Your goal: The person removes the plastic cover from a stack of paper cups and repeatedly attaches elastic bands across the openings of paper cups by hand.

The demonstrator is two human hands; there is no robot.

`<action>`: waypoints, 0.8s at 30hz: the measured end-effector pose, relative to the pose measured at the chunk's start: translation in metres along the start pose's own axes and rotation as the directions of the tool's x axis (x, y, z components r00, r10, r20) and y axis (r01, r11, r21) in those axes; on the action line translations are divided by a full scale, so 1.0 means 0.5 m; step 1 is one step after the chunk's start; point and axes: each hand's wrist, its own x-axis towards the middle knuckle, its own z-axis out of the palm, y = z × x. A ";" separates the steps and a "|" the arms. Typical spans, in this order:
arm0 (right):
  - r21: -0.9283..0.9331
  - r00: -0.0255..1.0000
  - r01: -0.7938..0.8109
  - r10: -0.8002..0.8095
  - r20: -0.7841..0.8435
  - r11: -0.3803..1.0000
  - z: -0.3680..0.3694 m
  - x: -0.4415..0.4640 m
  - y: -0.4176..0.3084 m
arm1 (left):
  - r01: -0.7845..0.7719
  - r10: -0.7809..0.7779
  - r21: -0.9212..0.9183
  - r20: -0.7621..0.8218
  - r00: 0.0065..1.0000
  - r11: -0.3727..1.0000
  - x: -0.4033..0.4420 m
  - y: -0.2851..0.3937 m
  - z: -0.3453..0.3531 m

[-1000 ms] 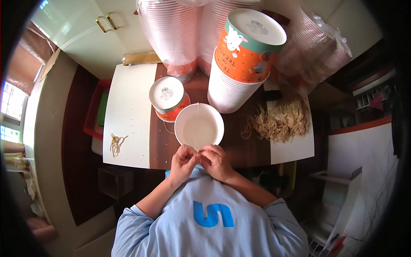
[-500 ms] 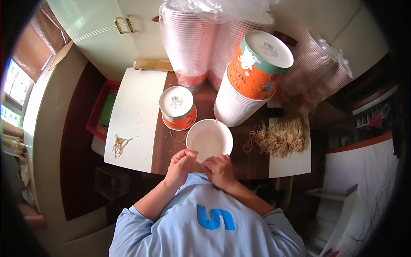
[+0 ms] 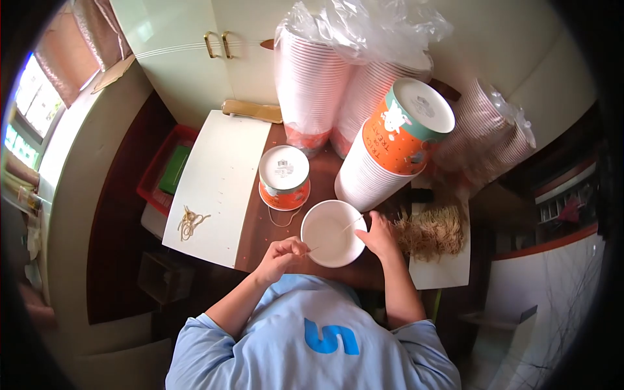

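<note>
A white paper bucket [image 3: 333, 234] lies on the brown tabletop with its opening toward me. My left hand [image 3: 283, 256] is closed at its lower left, pinching a thin cord whose end sticks out to the right. At the bucket's right rim is my right hand [image 3: 379, 233], thumb and fingers spread, the thumb against the rim. A piece of cord [image 3: 353, 224] runs from near its fingertips over the bucket's opening. Behind to the left, an orange bucket [image 3: 285, 177] stands upside down, a cord loop hanging at its front.
A tall stack of upturned buckets [image 3: 377, 162] stands behind my right hand. Bagged stacks [image 3: 312, 84] rise behind. A bundle of cords [image 3: 437, 232] lies at right, loose cords [image 3: 190, 223] at left. A red basket [image 3: 147, 188] is beyond the left edge.
The hands have parted; the right one has moved right and opened at the bucket's rim. The left still pinches a cord. The camera view has shifted, so the table appears lower and further right.
</note>
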 end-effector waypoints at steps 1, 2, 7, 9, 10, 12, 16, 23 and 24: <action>0.070 0.983 -0.047 0.034 0.183 0.996 0.011 0.011 0.023 | -0.008 0.007 0.091 0.015 1.000 0.996 -0.004 0.006 -0.008; 0.128 0.930 -0.108 0.055 0.363 0.986 0.008 0.015 0.017 | -0.015 0.010 0.180 0.030 1.000 0.984 -0.012 0.013 -0.020; 0.318 0.957 0.258 -0.196 -0.214 0.912 -0.063 -0.053 -0.099 | 0.250 -0.158 0.205 -0.382 0.911 0.946 -0.028 0.030 -0.079; 0.220 0.838 0.494 -0.394 -0.377 0.841 -0.087 -0.063 -0.141 | 0.186 -0.163 0.054 -0.289 0.943 0.981 -0.030 0.065 -0.062; 0.140 0.767 0.584 -0.487 -0.418 0.799 -0.108 -0.069 -0.166 | 0.159 -0.160 -0.025 -0.237 0.958 0.987 -0.028 0.077 -0.055; 0.196 0.681 0.723 -0.638 -0.360 0.662 -0.142 -0.055 -0.204 | -0.103 0.115 0.078 -0.177 0.977 0.992 -0.006 0.109 -0.036; 0.572 0.771 0.598 -0.598 -0.218 0.562 -0.132 -0.001 -0.237 | -0.207 0.316 0.384 -0.247 0.916 0.900 0.024 0.191 -0.057; 0.896 0.850 0.318 -0.512 -0.124 0.311 0.017 0.163 -0.241 | -0.237 0.436 0.765 -0.063 0.897 0.598 0.138 0.173 -0.200; 0.899 0.860 0.310 -0.494 -0.126 0.311 0.051 0.179 -0.231 | -0.240 0.437 0.758 -0.066 0.897 0.606 0.150 0.163 -0.204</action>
